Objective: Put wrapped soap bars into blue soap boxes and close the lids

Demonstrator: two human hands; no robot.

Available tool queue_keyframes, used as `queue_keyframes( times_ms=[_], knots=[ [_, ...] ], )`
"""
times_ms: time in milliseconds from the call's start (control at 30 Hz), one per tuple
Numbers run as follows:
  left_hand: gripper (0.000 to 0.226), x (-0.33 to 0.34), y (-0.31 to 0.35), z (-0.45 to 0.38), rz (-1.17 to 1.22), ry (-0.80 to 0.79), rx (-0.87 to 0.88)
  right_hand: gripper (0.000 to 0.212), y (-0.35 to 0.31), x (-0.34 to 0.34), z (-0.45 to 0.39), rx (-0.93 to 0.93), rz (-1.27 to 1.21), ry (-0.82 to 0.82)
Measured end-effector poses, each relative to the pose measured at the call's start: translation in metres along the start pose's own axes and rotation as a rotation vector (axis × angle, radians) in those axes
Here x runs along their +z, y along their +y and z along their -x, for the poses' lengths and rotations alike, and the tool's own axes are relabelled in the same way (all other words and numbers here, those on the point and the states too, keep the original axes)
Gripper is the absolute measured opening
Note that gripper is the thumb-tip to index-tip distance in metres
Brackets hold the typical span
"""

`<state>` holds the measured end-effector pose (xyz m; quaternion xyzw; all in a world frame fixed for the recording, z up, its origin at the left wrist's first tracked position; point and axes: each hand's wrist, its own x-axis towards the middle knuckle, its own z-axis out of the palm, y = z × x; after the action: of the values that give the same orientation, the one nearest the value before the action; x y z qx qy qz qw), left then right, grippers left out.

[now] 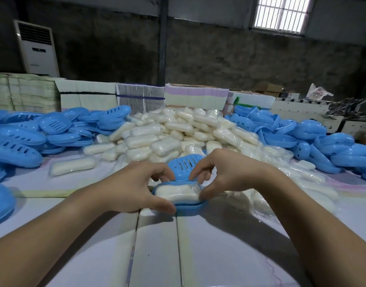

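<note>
one bar seated, lid not yet closed

pale table (219, 255) at frame centre: your left hand (132, 189) and right hand (227, 172) curl round the blue soap box (190, 206), wrapped soap bar (178, 192) inside, lid (184, 165) raised. beyond, the soap heap (178, 129) and empty boxes (302, 133) look barely touched.
</note>
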<state>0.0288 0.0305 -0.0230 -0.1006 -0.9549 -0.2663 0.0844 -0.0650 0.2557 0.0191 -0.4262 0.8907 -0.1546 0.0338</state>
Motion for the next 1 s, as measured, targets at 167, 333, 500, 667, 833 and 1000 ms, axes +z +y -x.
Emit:
queue_keyframes(
  times_ms=[167,333,500,667,833,1000],
  knots=[
    [0.05,0.0,-0.001,0.001,0.004,-0.005,-0.015,0.04,-0.006,0.002,-0.002,-0.021,0.058,0.02],
    [0.049,0.0,0.001,0.0,0.0,-0.023,-0.018,0.034,-0.006,0.001,-0.002,0.013,0.032,-0.054],
    [0.052,-0.001,0.001,-0.001,0.013,-0.023,-0.013,0.035,-0.006,0.002,-0.002,0.007,-0.014,-0.08],
    [0.059,0.0,-0.003,-0.004,0.02,-0.03,0.022,0.027,0.012,-0.012,0.002,0.002,-0.266,-0.004],
    [0.064,0.003,-0.01,-0.007,0.005,-0.002,0.062,0.008,0.07,-0.043,-0.021,0.247,-0.461,0.632],
    [0.073,0.004,-0.016,-0.01,-0.048,0.031,0.065,0.023,0.167,-0.052,-0.023,0.629,0.061,0.598]
  ],
)
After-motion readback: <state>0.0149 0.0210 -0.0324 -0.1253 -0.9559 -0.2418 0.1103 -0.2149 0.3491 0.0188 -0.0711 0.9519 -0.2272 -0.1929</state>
